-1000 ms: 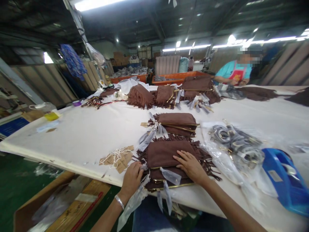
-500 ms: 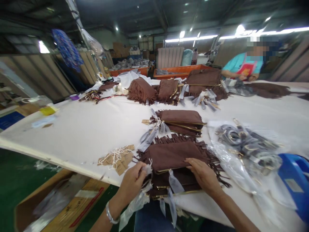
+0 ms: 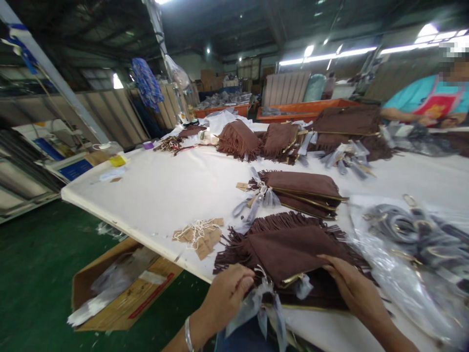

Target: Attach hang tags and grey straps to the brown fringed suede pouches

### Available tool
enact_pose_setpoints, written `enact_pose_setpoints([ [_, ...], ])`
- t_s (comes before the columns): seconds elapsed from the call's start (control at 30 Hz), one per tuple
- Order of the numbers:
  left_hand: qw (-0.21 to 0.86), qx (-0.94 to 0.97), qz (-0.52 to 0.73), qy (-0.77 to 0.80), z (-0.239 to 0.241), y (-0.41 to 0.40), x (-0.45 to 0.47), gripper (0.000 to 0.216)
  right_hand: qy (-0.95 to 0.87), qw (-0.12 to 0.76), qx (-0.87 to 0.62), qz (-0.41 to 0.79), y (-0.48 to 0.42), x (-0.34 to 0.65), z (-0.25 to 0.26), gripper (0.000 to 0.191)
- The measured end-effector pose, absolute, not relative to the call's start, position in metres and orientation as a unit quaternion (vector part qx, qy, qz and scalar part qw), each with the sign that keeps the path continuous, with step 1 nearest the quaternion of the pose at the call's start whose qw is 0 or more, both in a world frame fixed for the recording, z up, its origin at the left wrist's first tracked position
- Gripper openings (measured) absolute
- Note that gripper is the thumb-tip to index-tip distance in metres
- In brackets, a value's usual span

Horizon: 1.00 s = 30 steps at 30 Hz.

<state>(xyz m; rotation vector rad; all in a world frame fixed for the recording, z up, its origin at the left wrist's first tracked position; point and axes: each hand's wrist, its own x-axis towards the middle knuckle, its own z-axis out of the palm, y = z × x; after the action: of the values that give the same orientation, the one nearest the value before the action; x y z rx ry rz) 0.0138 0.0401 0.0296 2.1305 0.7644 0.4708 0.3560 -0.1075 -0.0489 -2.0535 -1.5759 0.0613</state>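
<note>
Several dark brown fringed zip bags (image 3: 293, 244) lie stacked at the table's front edge before me. My right hand (image 3: 353, 288) grips the near edge of the top bag, which lifts slightly along its gold zipper. At the bag's left front corner my left hand (image 3: 232, 293) has its fingers pinched together beside the fringe and a thin white string; what they hold is hidden. Clear plastic strips (image 3: 244, 313) tied to the zipper pulls hang over the edge just right of it. Brown card tags (image 3: 201, 237) with white strings lie left of the stack.
Behind the stack sits another pile of brown bags (image 3: 304, 186). Straps wrapped in plastic (image 3: 399, 225) lie on the right. More fringed bags (image 3: 238, 139) line the far side, where a person (image 3: 421, 102) works. A cardboard box (image 3: 120, 293) stands on the green floor.
The view has turned left, so things sit further right. My left hand has left the plastic strip it held and moved to the bag's corner. My right hand stays on the bag's edge.
</note>
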Motion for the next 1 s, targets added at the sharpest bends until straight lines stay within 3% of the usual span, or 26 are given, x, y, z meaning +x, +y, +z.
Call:
enact_pose_setpoints([
  [0.13,0.243,0.830,0.241,0.439,0.009,0.125,-0.038,0.034,-0.664,0.209,-0.718,0.009,-0.114,0.367,-0.046,0.034],
  [0.23,0.169,0.825,0.157,0.516,-0.001,0.181,-0.071,0.065,-0.725,0.168,-0.668,0.008,-0.088,0.347,-0.003,0.036],
  [0.4,0.155,0.825,0.012,0.543,-0.005,0.210,-0.077,0.097,-0.758,0.221,-0.608,0.085,0.038,0.234,0.078,0.046],
  [0.53,0.137,0.827,0.013,0.545,-0.010,0.210,-0.075,0.091,-0.774,0.125,-0.602,0.152,0.143,0.159,0.058,0.082],
  [0.63,0.134,0.827,0.016,0.546,-0.014,0.212,-0.078,0.082,-0.759,0.093,-0.626,0.156,0.182,0.137,0.024,0.091],
  [0.73,0.141,0.828,0.025,0.542,-0.015,0.214,-0.079,0.076,-0.744,0.078,-0.646,0.149,0.191,0.130,0.007,0.086],
  [1.0,0.242,0.824,0.072,0.507,-0.015,0.219,-0.069,0.052,-0.704,0.079,-0.680,0.188,0.195,0.119,0.002,0.050],
])
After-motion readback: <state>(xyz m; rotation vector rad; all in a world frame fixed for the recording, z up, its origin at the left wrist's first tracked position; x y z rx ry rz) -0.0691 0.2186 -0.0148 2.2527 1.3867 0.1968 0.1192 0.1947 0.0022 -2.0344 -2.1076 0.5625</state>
